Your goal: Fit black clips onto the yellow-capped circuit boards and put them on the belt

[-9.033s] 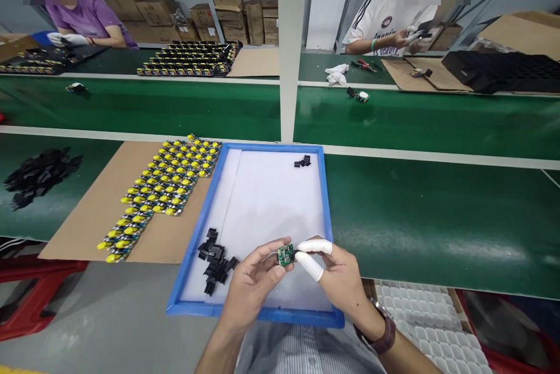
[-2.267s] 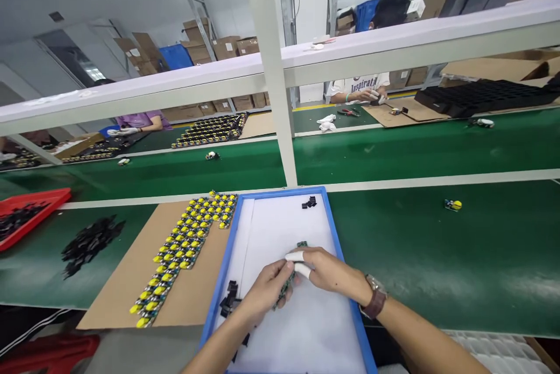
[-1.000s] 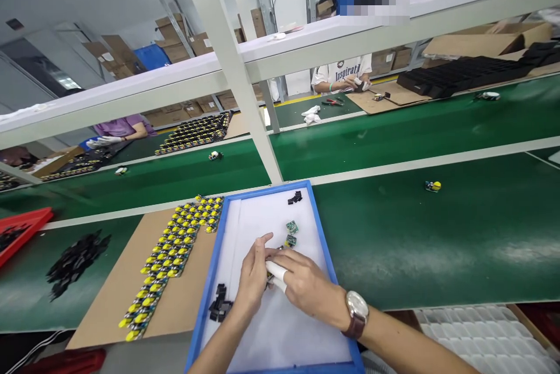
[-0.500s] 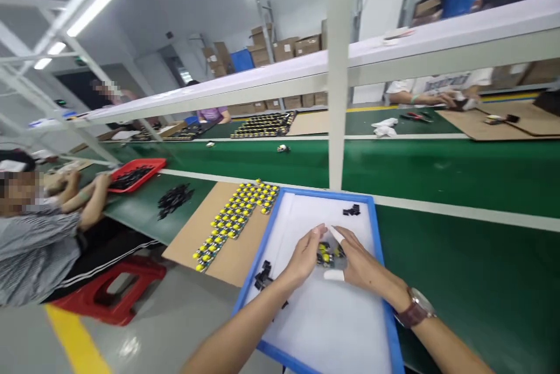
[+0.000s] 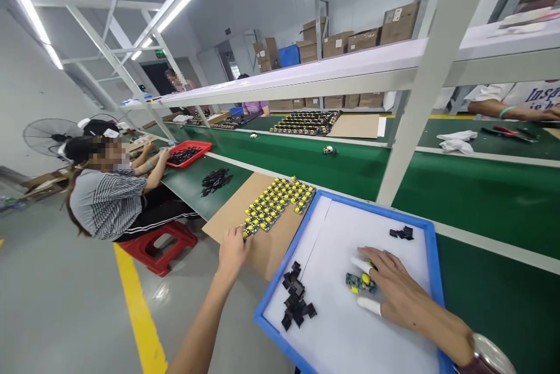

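Observation:
My left hand [image 5: 233,250] is at the near end of rows of small circuit boards with yellow round parts [image 5: 273,202], which lie on a brown cardboard sheet [image 5: 268,251]. Its fingers are pinched on a board at the row's end, mostly hidden by them. Over a white-bottomed tray with a blue rim [image 5: 431,251], my right hand [image 5: 394,286] has its thumb and fingers apart, with white covers on two tips. Beside and partly under it lie a few loose circuit boards [image 5: 361,282]. Black plastic pieces [image 5: 296,298] sit at the tray's left, more [image 5: 401,233] at its far right.
A red tray [image 5: 189,155] of black parts and a black pile [image 5: 216,181] stand to the left, near a seated person [image 5: 114,193]. Past the tray runs a green conveyor [image 5: 289,155] carrying a board [image 5: 329,150]. A white post [image 5: 409,135] rises behind the tray.
My left hand has left the tray and moved left to the boards on the cardboard. My right hand stays over the tray, boards now lying beneath it. The view has turned left.

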`<action>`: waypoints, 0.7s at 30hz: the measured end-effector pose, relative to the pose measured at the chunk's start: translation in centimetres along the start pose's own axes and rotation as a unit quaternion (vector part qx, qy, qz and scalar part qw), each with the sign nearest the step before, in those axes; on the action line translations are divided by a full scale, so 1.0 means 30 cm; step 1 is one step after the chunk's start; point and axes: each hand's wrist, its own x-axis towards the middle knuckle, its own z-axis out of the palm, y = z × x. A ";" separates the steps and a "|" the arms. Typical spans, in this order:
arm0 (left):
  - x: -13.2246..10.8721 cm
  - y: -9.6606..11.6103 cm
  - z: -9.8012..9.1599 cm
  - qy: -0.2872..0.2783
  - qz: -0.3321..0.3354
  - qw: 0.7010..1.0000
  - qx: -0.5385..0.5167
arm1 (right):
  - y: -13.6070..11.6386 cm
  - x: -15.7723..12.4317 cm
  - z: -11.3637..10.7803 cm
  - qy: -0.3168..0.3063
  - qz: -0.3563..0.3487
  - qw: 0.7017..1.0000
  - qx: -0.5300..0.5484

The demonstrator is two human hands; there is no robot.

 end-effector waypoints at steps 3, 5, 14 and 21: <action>-0.016 -0.087 0.019 -0.003 -0.009 0.998 0.055 | -0.039 0.028 0.030 -0.010 -0.061 0.998 -0.013; -0.021 -0.116 0.042 -0.002 -0.001 0.997 0.076 | -0.070 0.056 0.053 -0.005 -0.089 0.996 -0.018; -0.044 -0.201 0.085 0.043 0.061 0.994 0.081 | 0.005 0.007 0.057 0.041 -0.054 0.991 -0.112; -0.017 -0.260 0.146 0.094 0.070 0.992 0.044 | 0.027 -0.034 0.070 0.008 -0.038 0.995 -0.090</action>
